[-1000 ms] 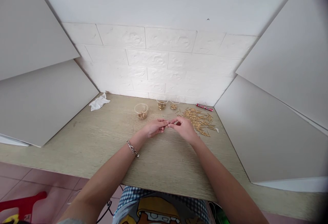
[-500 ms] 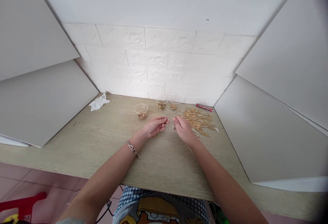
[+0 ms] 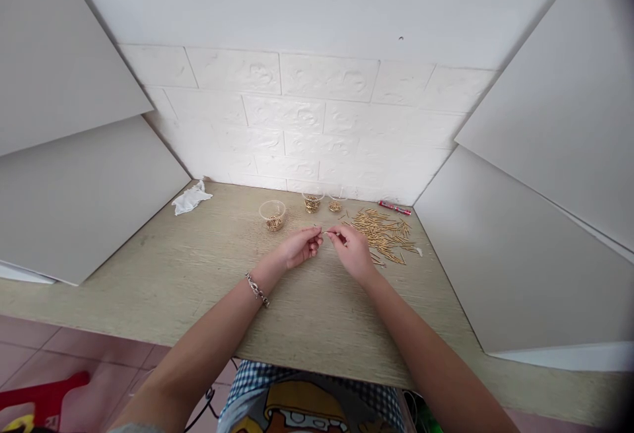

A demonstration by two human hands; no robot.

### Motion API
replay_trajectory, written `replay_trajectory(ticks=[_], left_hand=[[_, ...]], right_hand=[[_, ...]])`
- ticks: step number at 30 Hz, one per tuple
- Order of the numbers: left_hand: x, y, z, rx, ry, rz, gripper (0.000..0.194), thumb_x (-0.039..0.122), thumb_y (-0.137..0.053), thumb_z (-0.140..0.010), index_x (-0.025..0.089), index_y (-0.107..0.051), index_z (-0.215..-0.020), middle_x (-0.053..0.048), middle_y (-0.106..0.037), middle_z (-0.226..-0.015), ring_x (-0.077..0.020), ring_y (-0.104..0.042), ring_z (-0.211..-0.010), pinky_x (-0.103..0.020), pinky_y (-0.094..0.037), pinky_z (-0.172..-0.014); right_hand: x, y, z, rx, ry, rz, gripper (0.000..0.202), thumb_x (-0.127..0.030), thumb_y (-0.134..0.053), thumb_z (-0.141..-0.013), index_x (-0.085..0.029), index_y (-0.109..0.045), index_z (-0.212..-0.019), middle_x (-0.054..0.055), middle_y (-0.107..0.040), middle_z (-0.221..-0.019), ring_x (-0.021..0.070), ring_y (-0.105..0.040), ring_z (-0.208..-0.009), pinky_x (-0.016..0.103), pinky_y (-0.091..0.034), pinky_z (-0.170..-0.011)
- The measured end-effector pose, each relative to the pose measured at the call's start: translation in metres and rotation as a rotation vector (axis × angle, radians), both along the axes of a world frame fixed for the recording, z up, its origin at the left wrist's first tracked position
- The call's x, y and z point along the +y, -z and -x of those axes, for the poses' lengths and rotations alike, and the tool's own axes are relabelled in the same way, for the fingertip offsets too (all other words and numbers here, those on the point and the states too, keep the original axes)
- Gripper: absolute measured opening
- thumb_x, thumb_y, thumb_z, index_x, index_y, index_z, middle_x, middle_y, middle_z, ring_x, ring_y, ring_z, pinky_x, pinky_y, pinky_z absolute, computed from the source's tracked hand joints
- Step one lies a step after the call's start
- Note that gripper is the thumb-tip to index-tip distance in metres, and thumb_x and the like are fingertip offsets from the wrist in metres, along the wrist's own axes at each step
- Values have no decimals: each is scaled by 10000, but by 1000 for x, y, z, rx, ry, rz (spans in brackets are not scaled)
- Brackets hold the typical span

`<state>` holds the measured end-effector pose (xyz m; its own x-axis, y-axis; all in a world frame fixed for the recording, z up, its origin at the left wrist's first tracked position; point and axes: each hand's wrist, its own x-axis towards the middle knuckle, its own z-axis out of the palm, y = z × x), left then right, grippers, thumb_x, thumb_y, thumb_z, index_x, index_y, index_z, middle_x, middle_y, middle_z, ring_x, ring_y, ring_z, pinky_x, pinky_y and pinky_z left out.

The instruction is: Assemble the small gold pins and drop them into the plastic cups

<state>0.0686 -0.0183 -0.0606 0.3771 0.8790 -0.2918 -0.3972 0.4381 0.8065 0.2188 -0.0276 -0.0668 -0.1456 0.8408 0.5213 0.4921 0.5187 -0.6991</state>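
Note:
My left hand [image 3: 303,247] is closed in a pinch, palm partly turned up, with a small thin metal pin [image 3: 325,233] at its fingertips. From the right, my right hand [image 3: 353,252] pinches the other end of this tiny piece, so the fingertips of both hands are almost touching. Its exact shape is too small to tell. Beside and behind my right hand lies a loose pile of slim gold-coloured metal pins [image 3: 380,230]. A clear plastic cup [image 3: 273,211] holding small gold-coloured parts stands beyond my left hand.
Two more clear cups, a middle one [image 3: 312,202] and a right one [image 3: 335,204], hold gold-coloured parts near the brick-patterned wall [image 3: 302,113]. A red tube [image 3: 395,208] lies behind the pile. Crumpled white tissue [image 3: 192,198] rests at the left. Grey panels [image 3: 539,255] flank the table.
My right hand has moved slightly left, and its fingertips now meet the small piece at my left fingertips. The gap between the hands has narrowed. Cups and pile look unchanged.

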Motion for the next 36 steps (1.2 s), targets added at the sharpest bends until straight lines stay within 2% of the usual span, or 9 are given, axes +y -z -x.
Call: replay_trajectory(ticks=[11, 15, 22, 27, 32, 36], left_hand=[[1, 3, 2, 29, 50, -33, 186, 281, -618, -733, 113, -559, -680, 13, -521, -611, -29, -391, -464, -185, -293, -444], [1, 3, 1, 93, 47, -102, 237, 328, -664, -678, 110, -575, -697, 9, -532, -631, -29, -365, -468, -193, -264, -446], [4, 7, 0, 296, 29, -272, 327, 439, -645, -648, 127, -548, -639, 21, -526, -595, -49, -349, -493, -209, -240, -481], [5, 9, 0, 347, 55, -338, 357, 480, -631, -636, 135, -541, -649, 26, -519, -589, -57, -341, -495, -219, -228, -488], [-1, 7, -5, 276, 20, -299, 359, 478, -635, -627, 140, -516, -645, 30, -496, -578, -58, -339, -503, -216, -238, -501], [-3, 7, -8, 257, -6, -297, 353, 473, -629, -626, 145, -500, -643, 30, -486, -580, -59, -335, -499, -215, -234, -495]], right_hand=[[1, 0, -2, -66, 68, -7, 179, -274, -485, -806, -182, -636, -777, 38, -630, -749, 141, -536, -626, 271, -432, -614], [1, 0, -3, -137, 80, -37, 174, -248, -472, -816, -176, -627, -781, 36, -621, -749, 137, -530, -637, 262, -423, -629], [0, -2, -6, -258, 44, -64, 205, -217, -416, -840, -176, -617, -840, 73, -626, -847, 177, -559, -785, 292, -418, -710], [3, -5, -7, -176, 15, 44, 159, -206, -469, -797, -175, -625, -787, 48, -637, -770, 156, -560, -724, 272, -418, -685], [4, -3, -4, -10, 37, 192, 149, -233, -490, -775, -170, -625, -776, 29, -630, -699, 145, -557, -652, 262, -423, -627], [2, -1, -2, 5, 68, 159, 144, -238, -491, -775, -171, -619, -767, 33, -631, -702, 149, -561, -655, 267, -428, -634]])
